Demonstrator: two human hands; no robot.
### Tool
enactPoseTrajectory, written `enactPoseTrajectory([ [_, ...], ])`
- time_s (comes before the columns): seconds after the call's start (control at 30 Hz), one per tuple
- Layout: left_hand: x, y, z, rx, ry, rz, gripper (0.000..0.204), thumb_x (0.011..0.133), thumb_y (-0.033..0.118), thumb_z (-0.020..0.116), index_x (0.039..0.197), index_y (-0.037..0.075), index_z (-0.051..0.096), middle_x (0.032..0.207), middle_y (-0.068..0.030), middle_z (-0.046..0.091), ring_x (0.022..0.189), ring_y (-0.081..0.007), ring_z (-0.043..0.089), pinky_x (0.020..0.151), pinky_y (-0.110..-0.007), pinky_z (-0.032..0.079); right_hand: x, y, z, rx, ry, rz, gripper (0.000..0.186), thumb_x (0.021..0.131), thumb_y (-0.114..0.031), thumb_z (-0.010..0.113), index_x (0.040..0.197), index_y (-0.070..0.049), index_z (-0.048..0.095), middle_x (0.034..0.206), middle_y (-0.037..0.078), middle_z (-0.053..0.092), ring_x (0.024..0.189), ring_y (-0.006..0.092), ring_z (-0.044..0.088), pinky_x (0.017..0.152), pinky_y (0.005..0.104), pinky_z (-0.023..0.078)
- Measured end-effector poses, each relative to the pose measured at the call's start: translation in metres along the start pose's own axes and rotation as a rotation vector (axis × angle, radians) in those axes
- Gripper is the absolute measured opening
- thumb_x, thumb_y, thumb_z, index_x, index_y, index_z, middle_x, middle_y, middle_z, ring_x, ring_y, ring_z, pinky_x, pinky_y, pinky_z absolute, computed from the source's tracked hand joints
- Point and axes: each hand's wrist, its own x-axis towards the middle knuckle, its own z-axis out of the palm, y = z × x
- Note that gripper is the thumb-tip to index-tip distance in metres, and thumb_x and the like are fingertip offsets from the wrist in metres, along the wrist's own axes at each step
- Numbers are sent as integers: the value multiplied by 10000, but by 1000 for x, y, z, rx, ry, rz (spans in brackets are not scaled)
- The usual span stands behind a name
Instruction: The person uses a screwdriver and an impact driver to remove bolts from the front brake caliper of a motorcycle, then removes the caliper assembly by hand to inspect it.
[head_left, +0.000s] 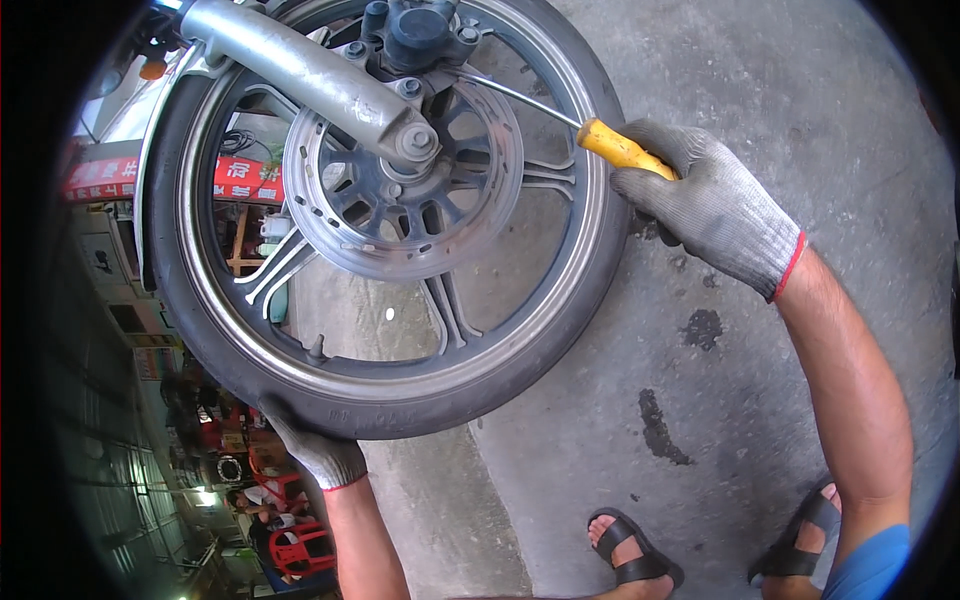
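My right hand (705, 195), in a grey knit glove with a red cuff, is closed around the yellow handle (625, 150) of a screwdriver. Its metal shaft (525, 102) reaches left between the dark brake caliper (418, 38) and the slotted brake disc (405, 255) of a motorcycle's front wheel. Exactly where the tip rests is hard to make out. My left hand (315, 448), gloved alike, holds the black tyre (400, 412) at its lower left; the tyre hides part of its fingers.
A silver fork leg (310, 75) crosses the wheel's upper left to the axle nut. Stained concrete (560, 470) lies below, with my sandalled feet (635, 550) at the bottom right. Far left are a red banner (100, 178), red chairs (300, 545) and seated people.
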Motion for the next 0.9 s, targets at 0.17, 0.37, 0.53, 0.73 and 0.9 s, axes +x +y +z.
enactPoseTrajectory([
  [0.17,0,-1,3,4,22,4,635,978,483,490,1434,54,388,1358,-137,514,1216,-283,510,1066,-428,384,1,-5,1,-115,131,-209,355,898,-221,611,1182,-10,636,858,210,685,773,286,694,718,366,551],
  [0.37,-4,2,4,72,13,27,657,971,504,492,1437,53,384,1370,-132,501,1227,-280,500,1071,-420,372,19,-59,-24,-314,-90,19,434,933,-307,624,1274,-40,596,818,102,680,560,85,602,518,226,517],
  [0.53,-7,-12,10,-2,36,-33,658,972,512,485,1436,56,386,1370,-129,500,1237,-277,494,1074,-414,369,39,-152,-101,-342,-531,365,455,1002,-422,467,949,-24,682,530,31,577,512,134,571,535,327,498],
  [0.73,-5,2,-2,41,16,-29,646,970,502,495,1433,62,393,1371,-121,500,1242,-268,490,1077,-413,367,55,-143,-93,-79,-570,387,424,989,-383,523,1020,15,663,726,52,645,553,110,597,461,224,480],
  [0.9,-2,1,-1,26,-3,-2,643,961,485,528,1439,75,394,1389,-102,491,1256,-260,476,1079,-409,364,32,-159,-67,-609,-138,268,378,975,-341,537,1093,0,647,713,51,637,541,94,578,474,225,483],
])
